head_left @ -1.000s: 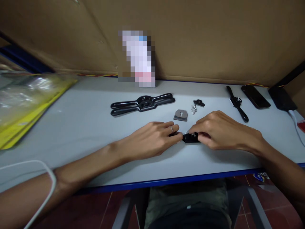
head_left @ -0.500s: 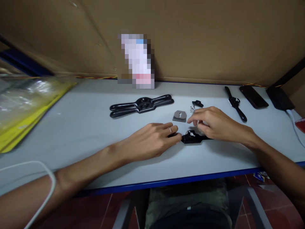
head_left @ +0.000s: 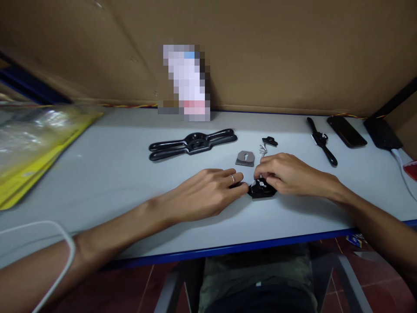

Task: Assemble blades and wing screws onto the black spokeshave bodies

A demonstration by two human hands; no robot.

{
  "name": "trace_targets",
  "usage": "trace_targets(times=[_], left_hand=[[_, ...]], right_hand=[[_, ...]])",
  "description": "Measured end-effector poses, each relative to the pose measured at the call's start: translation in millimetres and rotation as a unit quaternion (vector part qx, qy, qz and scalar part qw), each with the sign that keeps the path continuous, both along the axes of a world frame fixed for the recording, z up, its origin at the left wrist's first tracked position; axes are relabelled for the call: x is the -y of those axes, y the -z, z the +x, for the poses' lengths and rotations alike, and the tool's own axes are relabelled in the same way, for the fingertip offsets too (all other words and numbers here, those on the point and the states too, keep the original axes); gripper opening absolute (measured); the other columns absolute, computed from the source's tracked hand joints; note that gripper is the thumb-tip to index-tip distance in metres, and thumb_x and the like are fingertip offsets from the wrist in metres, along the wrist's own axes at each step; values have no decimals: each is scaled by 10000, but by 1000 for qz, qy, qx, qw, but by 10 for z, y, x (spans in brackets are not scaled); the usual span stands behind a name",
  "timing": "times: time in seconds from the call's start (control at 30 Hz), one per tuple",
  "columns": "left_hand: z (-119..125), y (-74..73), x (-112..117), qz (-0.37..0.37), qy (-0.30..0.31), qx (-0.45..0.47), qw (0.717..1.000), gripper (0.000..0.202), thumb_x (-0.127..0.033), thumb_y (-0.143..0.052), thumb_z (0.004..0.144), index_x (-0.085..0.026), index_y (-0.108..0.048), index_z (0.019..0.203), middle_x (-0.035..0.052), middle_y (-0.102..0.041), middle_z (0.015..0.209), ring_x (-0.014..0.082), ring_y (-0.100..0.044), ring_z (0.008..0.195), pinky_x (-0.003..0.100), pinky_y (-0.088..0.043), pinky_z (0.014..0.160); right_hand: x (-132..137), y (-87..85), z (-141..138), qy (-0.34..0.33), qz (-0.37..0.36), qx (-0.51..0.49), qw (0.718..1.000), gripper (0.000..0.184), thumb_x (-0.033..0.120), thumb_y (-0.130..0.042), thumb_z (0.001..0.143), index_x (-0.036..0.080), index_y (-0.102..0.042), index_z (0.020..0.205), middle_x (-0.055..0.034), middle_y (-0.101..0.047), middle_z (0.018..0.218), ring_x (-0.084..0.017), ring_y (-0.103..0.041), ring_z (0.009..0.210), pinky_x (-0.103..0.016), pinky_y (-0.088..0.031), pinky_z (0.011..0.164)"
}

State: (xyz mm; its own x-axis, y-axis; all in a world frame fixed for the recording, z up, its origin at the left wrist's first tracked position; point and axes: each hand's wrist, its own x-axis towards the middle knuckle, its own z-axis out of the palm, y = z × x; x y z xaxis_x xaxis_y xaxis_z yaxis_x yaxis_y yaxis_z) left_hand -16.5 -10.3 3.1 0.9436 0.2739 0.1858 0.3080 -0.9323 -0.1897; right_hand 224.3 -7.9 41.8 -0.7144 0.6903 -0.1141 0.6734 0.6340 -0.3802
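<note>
A black spokeshave [head_left: 260, 191] lies across the table in front of me, a silvery screw showing at its middle. My left hand [head_left: 221, 187], with a ring on one finger, is closed round its left handle. Curled fingers of my right hand [head_left: 276, 174] grip the spokeshave's body beside the screw and hide its right handle. Just beyond are stacked metal blades [head_left: 245, 158] with a keyhole slot, a small pile of silvery screws [head_left: 263, 150] and a loose black cap piece [head_left: 270, 141].
Two black spokeshave bodies [head_left: 195, 144] lie together at the back left. Another spokeshave [head_left: 322, 140] rests at the right, beside a phone [head_left: 347, 131] and a black device [head_left: 383, 134] with a white cable. Yellow and clear plastic packaging [head_left: 39, 148] covers the left end.
My right hand has moved down and slightly left from near the screws, onto the spokeshave's middle. The left hand keeps its hold on the handle.
</note>
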Motion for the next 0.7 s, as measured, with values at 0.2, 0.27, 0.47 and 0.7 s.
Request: trace_targets(times=[0.2, 0.27, 0.47, 0.7], left_hand=[[-4, 5, -4, -2, 2, -2, 1000, 186, -32, -412, 919, -166, -538, 948, 26, -584, 829, 163, -538, 705, 291, -406, 586], [-6, 3, -4, -2, 1, -5, 1000, 196, -25, -406, 914, -166, -538, 947, 28, -581, 829, 166, -538, 705, 295, -405, 580], [-2, -12, 1, 3, 1, -6, 1000, 189, -25, -418, 909, -168, -539, 938, 30, -589, 833, 158, -538, 711, 284, -409, 585], [-7, 2, -7, -4, 4, -5, 1000, 175, -42, -434, 915, -164, -556, 939, 34, -582, 833, 165, -526, 699, 294, -406, 581]], right_hand=[[2, -28, -10, -4, -9, 3, 1000, 302, 47, -443, 837, 176, -695, 941, -36, -667, 914, -147, -520, 774, -283, -357, 751], [6, -27, -9, -2, -11, 4, 1000, 302, 48, -444, 836, 177, -696, 941, -36, -674, 915, -149, -525, 782, -283, -359, 754], [15, -18, -6, -2, -5, 6, 1000, 307, 53, -446, 836, 172, -705, 950, -42, -686, 926, -152, -538, 793, -285, -362, 757], [37, -133, 20, 48, 27, 42, 998, 275, 61, -457, 826, 170, -705, 865, -45, -691, 852, -145, -535, 740, -278, -326, 683]])
